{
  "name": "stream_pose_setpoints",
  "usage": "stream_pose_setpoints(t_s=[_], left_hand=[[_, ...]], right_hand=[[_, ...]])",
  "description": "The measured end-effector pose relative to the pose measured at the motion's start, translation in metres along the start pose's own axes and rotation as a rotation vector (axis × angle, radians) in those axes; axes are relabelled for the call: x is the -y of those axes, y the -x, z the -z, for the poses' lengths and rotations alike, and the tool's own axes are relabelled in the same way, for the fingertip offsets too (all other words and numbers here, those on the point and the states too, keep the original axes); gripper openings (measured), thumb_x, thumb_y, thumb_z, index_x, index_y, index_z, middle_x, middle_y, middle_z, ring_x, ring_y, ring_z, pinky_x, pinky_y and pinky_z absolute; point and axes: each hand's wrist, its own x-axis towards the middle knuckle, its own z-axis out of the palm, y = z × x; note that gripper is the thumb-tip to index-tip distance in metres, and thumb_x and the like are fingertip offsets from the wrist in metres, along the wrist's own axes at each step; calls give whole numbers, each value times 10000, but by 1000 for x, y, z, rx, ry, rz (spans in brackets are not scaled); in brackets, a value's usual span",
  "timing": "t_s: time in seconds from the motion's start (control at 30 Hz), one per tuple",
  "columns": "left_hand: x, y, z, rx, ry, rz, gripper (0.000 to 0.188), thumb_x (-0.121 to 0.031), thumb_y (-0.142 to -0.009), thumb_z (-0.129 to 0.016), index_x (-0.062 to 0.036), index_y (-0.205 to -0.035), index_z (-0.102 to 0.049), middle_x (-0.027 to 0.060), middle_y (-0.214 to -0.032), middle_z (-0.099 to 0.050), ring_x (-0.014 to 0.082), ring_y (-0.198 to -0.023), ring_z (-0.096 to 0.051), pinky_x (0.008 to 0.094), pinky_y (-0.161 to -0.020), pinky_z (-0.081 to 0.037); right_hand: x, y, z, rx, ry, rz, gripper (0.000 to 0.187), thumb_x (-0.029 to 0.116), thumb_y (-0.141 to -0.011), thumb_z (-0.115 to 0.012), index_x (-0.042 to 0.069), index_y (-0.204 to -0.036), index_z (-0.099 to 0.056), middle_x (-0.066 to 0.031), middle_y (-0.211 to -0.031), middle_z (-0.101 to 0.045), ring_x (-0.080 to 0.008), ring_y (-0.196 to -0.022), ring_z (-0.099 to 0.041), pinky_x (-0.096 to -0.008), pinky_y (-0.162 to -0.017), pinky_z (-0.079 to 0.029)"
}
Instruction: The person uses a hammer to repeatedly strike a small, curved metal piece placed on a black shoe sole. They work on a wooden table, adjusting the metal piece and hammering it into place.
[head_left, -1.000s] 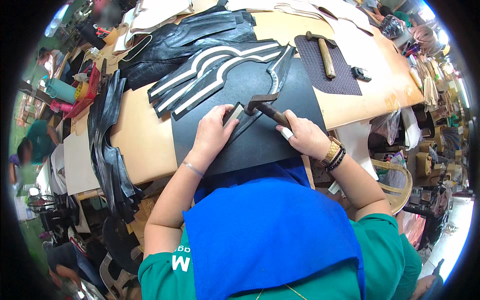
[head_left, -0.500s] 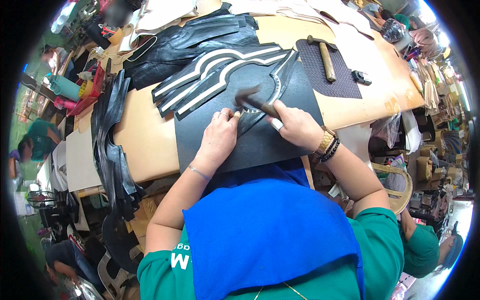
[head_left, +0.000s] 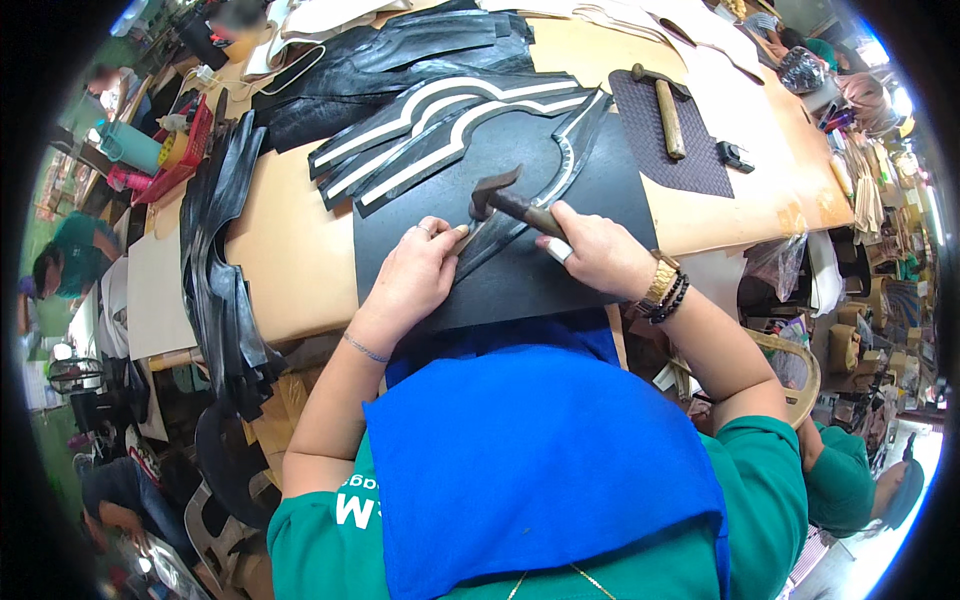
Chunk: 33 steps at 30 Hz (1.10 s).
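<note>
My right hand [head_left: 605, 252] is closed around the wooden handle of a hammer [head_left: 533, 214], a white wrap on one finger. The hammer's dark head hangs over a curved black leather strip [head_left: 482, 250], close to my left fingertips; I cannot tell whether it touches. My left hand [head_left: 412, 270] pinches the strip's edge near its lower end. Along the strip's inner curve runs a pale, notched edge. Beneath lies a black work board [head_left: 395, 238]. Beyond my left hand, several similar black leather pieces with white bands [head_left: 415, 165] overlap on the board's far left.
A second hammer [head_left: 668, 120] rests on a dark textured mat [head_left: 705, 165] at right, beside a small black object [head_left: 735, 157]. Black leather sheets [head_left: 400, 75] lie behind; more drape over the left table edge [head_left: 215, 240]. A red basket [head_left: 190, 165] stands far left. Other people are around.
My left hand has shifted left and slightly nearer along the strip. The hammer head, blurred before, now shows sharply near the same spot. The whole view has shifted a little.
</note>
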Motion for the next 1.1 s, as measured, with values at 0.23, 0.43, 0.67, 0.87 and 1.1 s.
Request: stream_pose_setpoints(t_s=[0.23,0.43,0.67,0.87,1.1], left_hand=[[4,20,7,-37,-5,-14,247,-95,-911,-689,-22,-1147,-693,138,-1089,-645,315,-972,-662,384,-857,-539],[5,34,10,-105,38,11,188,-90,-890,-730,-13,-1061,-717,115,-971,-657,258,-834,-670,339,-761,-546],[12,50,7,-162,191,112,158,-106,-868,-766,-7,-985,-727,113,-905,-653,229,-721,-639,326,-670,-529],[7,48,13,-103,81,159,187,-120,-849,-797,-21,-991,-726,100,-903,-666,201,-749,-650,307,-671,-525],[-89,72,133,-380,169,-425,482,-443,-775,-793,-133,-1052,-550,54,-862,-654,197,-748,-630,323,-696,-516]], right_hand=[[12,1,-2,155,149,-32,333,325,-1005,-591,52,-1149,-464,-265,-827,-666,-472,-814,-664,-549,-699,-512],[9,4,-13,91,62,113,314,308,-1004,-593,52,-1120,-454,-260,-833,-669,-476,-813,-664,-548,-690,-521],[21,2,-16,113,-1,139,302,305,-1006,-605,60,-1125,-473,-262,-830,-659,-479,-815,-654,-536,-685,-500],[23,2,-28,39,-21,202,335,360,-1007,-571,51,-1082,-467,-249,-821,-677,-460,-787,-672,-550,-691,-525],[4,8,-7,72,55,61,373,405,-1000,-604,52,-1061,-500,-241,-834,-671,-470,-805,-652,-531,-682,-502]])
